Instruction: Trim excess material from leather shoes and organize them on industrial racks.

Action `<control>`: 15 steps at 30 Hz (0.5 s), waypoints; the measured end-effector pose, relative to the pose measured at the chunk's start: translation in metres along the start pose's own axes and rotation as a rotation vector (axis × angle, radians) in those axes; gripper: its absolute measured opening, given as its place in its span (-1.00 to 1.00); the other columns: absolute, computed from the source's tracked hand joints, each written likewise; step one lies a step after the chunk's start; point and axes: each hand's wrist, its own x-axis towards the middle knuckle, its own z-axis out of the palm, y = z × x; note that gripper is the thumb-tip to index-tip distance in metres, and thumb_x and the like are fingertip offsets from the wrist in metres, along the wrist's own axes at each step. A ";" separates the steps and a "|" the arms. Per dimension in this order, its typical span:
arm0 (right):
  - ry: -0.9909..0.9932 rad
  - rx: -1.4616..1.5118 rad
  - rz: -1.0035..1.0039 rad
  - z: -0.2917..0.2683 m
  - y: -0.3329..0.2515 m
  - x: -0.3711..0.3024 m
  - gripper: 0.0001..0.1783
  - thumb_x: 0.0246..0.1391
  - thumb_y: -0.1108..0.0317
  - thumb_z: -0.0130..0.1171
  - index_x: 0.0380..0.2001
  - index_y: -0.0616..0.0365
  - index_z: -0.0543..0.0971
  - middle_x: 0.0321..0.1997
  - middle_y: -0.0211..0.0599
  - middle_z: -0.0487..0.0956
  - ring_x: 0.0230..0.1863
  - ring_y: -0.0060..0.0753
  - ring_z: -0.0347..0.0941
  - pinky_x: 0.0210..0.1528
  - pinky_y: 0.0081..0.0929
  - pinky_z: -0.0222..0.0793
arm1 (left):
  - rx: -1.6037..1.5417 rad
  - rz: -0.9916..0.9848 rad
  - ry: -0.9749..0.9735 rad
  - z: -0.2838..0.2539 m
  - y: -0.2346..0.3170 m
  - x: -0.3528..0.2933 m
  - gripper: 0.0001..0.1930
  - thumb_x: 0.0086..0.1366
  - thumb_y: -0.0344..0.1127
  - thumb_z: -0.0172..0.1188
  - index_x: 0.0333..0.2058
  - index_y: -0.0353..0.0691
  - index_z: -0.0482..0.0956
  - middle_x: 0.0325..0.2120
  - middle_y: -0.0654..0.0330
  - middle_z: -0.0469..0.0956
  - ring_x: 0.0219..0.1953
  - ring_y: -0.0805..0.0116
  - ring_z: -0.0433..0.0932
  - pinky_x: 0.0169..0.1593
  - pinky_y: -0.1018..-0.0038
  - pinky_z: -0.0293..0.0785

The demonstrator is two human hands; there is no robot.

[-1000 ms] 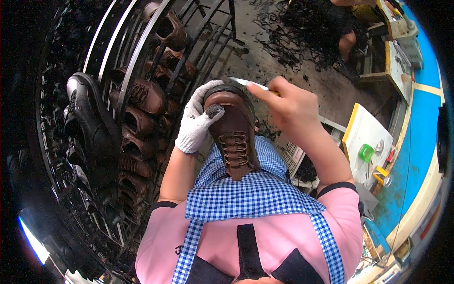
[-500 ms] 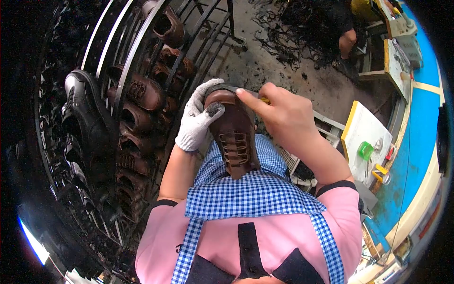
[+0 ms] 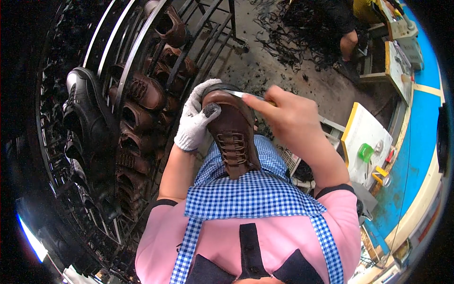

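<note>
A brown lace-up shoe (image 3: 231, 124) is held in front of me, its toe away from me and its heel end near my apron. My left hand (image 3: 196, 113), in a white knit glove with a dark thumb tip, is wrapped round the left side of the toe, the thumb pressing on the upper. In my bare right hand (image 3: 291, 116) is a knife (image 3: 236, 93) with a thin silver blade. The index finger stretches along the blade, which touches the dark sole edge at the toe. My fingers hide most of the handle.
On the left stands a metal rack (image 3: 124, 71) of brown shoes, with black shoes (image 3: 87, 102) at its outer side. Black scraps (image 3: 288, 45) litter the floor beyond. At right are a white board (image 3: 369, 130) with small tools and a blue bench (image 3: 410, 165). Another person's leg (image 3: 349, 43) shows far right.
My right hand has shifted slightly right and nearer me, and more of the blade shows at the toe edge. The shoe and my left hand have moved only a little.
</note>
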 end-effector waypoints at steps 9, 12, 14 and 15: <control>0.089 0.900 0.566 0.059 0.070 -0.061 -0.24 -0.16 0.40 0.31 0.17 0.06 0.26 -0.34 -0.57 0.48 -0.49 -0.80 0.25 -0.44 -0.79 0.19 | -0.490 0.051 0.438 -0.055 -0.029 0.014 -0.39 0.12 0.09 0.15 0.06 -0.13 0.31 -0.02 0.16 0.40 0.01 0.18 0.38 0.08 0.19 0.34; -0.058 0.988 0.549 0.066 0.065 -0.094 -0.06 -0.29 0.35 0.41 0.21 0.05 0.19 -0.27 -0.48 0.50 -0.46 -0.75 0.28 -0.41 -0.77 0.22 | -0.743 0.026 0.381 -0.062 -0.035 0.010 -0.30 0.12 0.22 0.06 0.09 -0.17 0.27 0.07 0.12 0.32 0.09 0.12 0.31 0.16 0.13 0.24; 0.033 0.976 0.385 0.070 0.044 -0.097 0.04 -0.39 0.38 0.46 0.23 0.03 0.15 -0.20 -0.38 0.50 -0.24 -0.62 0.41 -0.18 -0.63 0.32 | -0.690 0.037 0.476 -0.046 -0.038 0.013 -0.31 0.14 0.21 0.04 0.10 -0.17 0.25 0.08 0.13 0.31 0.10 0.12 0.29 0.18 0.14 0.22; 0.042 0.958 0.428 0.068 0.036 -0.096 0.00 -0.37 0.42 0.43 0.22 0.00 0.17 -0.23 -0.35 0.52 -0.20 -0.56 0.44 -0.12 -0.58 0.31 | -0.638 0.053 0.573 -0.039 -0.039 0.015 -0.31 0.15 0.20 0.02 0.11 -0.17 0.24 0.08 0.14 0.30 0.12 0.13 0.28 0.19 0.15 0.19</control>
